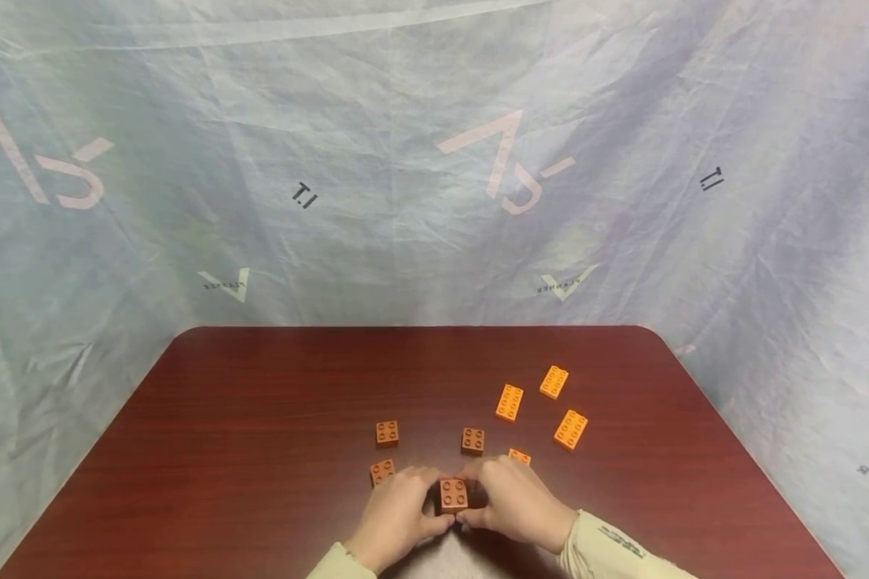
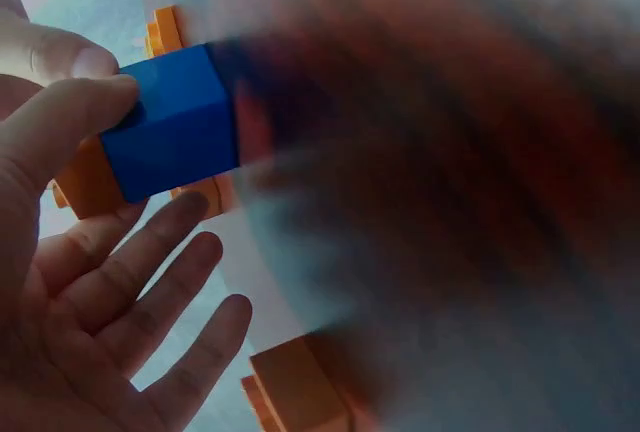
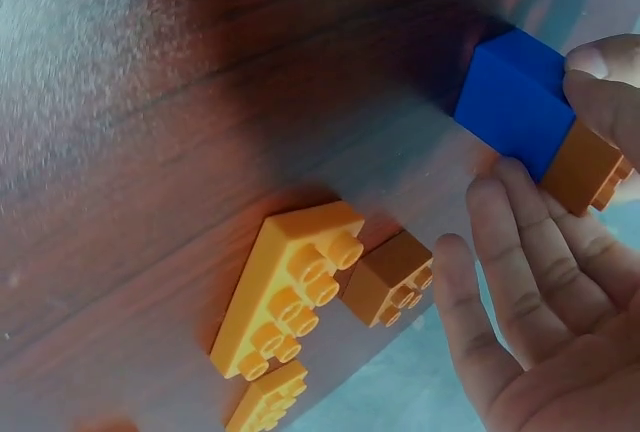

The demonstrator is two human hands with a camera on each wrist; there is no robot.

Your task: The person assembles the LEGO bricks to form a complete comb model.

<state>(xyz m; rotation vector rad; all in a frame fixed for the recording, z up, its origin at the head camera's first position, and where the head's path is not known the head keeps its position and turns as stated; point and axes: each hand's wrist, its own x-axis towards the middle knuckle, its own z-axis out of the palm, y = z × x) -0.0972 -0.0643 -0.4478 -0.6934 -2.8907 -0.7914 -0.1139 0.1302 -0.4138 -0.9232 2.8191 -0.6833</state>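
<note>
Stack [image 1: 453,494]: brown 2x2 brick [image 3: 583,167] on top of a blue block [image 2: 180,132], upright at the near side of the table [image 1: 261,402], between both hands. Studs up, long axis vertical. Blue part only shows in the wrist views; base looks to be on the table, can't confirm contact all round.

Left hand [image 1: 400,515]: on the stack's left, thumb and forefinger pinching it, remaining fingers spread and fairly straight, clear of the stack. Right hand [image 1: 517,500]: same from the right, thumb and forefinger pinching, other fingers extended. Thumb tips sit side by side on the near face, around the brown/blue seam. Neither hand is clearly nearer; stack is centred.

Relation that matters, my read: vertical axis square between two opposed pinches, so either hand can steady while the other presses or lets go. Tilt would be the risk, since the pinch is high on the stack.

Nearest spare on the right hand's side: right-hand brown brick [image 1: 473,441], just beyond the fingers, slightly right of the stack. Left-hand brown brick [image 1: 382,471] is just past the left hand, partly covered; far brown brick [image 1: 387,433] behind that. Orange 2x4 bricks [image 1: 509,403] lie ahead and right; one more orange brick [image 1: 519,456] is half hidden by the right hand.
</note>
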